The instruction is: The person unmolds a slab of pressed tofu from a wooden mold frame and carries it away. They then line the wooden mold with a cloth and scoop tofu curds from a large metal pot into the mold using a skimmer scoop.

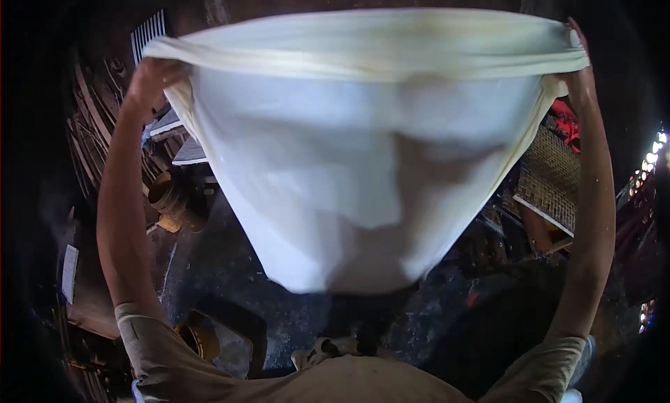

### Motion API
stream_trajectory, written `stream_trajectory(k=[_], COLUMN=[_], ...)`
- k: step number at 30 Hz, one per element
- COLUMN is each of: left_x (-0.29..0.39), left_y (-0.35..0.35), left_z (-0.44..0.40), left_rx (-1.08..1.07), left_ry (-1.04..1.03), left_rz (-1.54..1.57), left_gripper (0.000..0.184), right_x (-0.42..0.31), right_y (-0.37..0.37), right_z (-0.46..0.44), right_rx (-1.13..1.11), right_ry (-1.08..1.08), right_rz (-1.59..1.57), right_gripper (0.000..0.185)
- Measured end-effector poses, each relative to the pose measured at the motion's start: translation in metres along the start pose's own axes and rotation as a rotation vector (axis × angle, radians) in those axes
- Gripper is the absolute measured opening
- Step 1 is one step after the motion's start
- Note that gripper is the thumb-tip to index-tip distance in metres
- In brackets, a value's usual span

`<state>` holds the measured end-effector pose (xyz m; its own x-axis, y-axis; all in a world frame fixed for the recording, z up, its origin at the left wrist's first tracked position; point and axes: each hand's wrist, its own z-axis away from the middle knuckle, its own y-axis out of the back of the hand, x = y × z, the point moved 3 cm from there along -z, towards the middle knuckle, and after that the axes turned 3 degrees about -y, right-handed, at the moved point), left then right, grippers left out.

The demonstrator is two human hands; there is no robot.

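Note:
A large white cloth (pixel 321 145) hangs stretched between my two raised hands, its upper edge folded over into a band and its lower part narrowing toward the floor. My left hand (pixel 155 82) grips the cloth's upper left corner, with the fingers partly behind the fabric. At the upper right corner my right hand (pixel 578 71) is closed on the cloth, partly covered by it. Shadows fall across the middle and right of the cloth, which hides what is behind it.
Long thin sticks (pixel 91 117) lie at the left, near a yellowish bucket (pixel 164 190). A woven panel (pixel 551 173) and a red item (pixel 567 124) are at the right. Another yellow container (pixel 199 340) stands at the lower left on the dark floor (pixel 433 326).

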<state>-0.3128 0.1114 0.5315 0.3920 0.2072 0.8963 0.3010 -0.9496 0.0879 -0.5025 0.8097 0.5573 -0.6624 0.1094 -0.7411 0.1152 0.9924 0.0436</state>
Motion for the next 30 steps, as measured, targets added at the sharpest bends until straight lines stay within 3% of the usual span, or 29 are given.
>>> stream_trajectory(k=[5, 7, 10, 11, 12, 13, 14, 16, 18, 19, 20, 21, 22, 23, 24, 25, 27, 29, 30], left_x=[0.043, 0.035, -0.001, -0.025, -0.035, -0.074, -0.098, -0.158, -0.217, -0.254, -0.285, -0.307, -0.319, -0.35, -0.379, -0.406, -0.477, -0.483, -0.489], left_y=[-0.025, -0.029, -0.038, -0.03, -0.052, -0.037, -0.035, -0.039, -0.046, -0.045, -0.048, -0.06, -0.069, -0.069, -0.071, -0.071, -0.055, -0.057, -0.058], left_z=[-0.008, 0.004, 0.033, 0.04, 0.067, 0.072, 0.086, 0.117, 0.153, 0.171, 0.193, 0.224, 0.252, 0.279, 0.305, 0.336, 0.4, 0.451, 0.472], left_rx=[0.241, 0.232, 0.18, 0.12, 0.349, 0.229, 0.223, 0.189, 0.265, 0.271, 0.294, 0.362, 0.452, 0.416, 0.457, 0.41, 0.377, 0.3, 0.298], left_ry=[-0.277, -0.353, -0.382, -0.339, -0.09, -0.221, -0.261, -0.297, -0.097, -0.233, -0.196, -0.036, 0.189, 0.262, 0.213, 0.378, 0.422, 0.529, 0.48], left_rz=[-0.02, -0.133, -0.146, -0.088, -0.14, -0.072, -0.277, -0.217, -0.224, -0.228, -0.218, -0.041, -0.105, -0.134, -0.194, -0.331, -0.129, -0.168, 0.006], left_gripper=[0.052, 0.05, 0.049, 0.047, 0.045, 0.044, 0.042, 0.031, 0.02, 0.024, 0.029, 0.03, 0.023, 0.017, 0.023, 0.019, 0.02, 0.024, 0.023], right_x=[0.001, 0.013, 0.054, 0.073, 0.094, 0.118, 0.138, 0.167, 0.234, 0.287, 0.321, 0.325, 0.324, 0.316, 0.312, 0.325, 0.356, 0.397, 0.423], right_y=[0.03, 0.033, 0.038, 0.038, 0.038, 0.037, 0.033, 0.025, 0.038, 0.048, 0.058, 0.058, 0.054, 0.054, 0.06, 0.069, 0.098, 0.146, 0.174], right_z=[-0.012, -0.001, 0.036, 0.05, 0.067, 0.087, 0.107, 0.154, 0.193, 0.218, 0.246, 0.28, 0.316, 0.345, 0.374, 0.401, 0.458, 0.515, 0.546], right_rx=[0.021, 0.073, 0.041, 0.037, 0.032, 0.003, -0.03, -0.003, 0.004, 0.042, 0.081, 0.132, 0.185, 0.119, 0.054, 0.145, 0.248, 0.169, 0.113], right_ry=[0.232, 0.033, -0.036, -0.066, -0.1, -0.217, -0.332, -0.453, -0.455, -0.359, -0.263, -0.432, -0.6, -0.677, -0.753, -0.709, -0.699, -0.692, -0.639], right_rz=[0.064, -0.238, -0.315, -0.313, -0.311, -0.397, -0.483, -0.488, -0.31, -0.172, -0.033, -0.118, -0.204, -0.146, -0.087, 0.039, 0.267, 0.438, 0.524], right_gripper=[0.049, 0.052, 0.055, 0.055, 0.055, 0.053, 0.051, 0.044, 0.039, 0.034, 0.029, 0.026, 0.024, 0.023, 0.024, 0.018, 0.018, 0.02, 0.02])
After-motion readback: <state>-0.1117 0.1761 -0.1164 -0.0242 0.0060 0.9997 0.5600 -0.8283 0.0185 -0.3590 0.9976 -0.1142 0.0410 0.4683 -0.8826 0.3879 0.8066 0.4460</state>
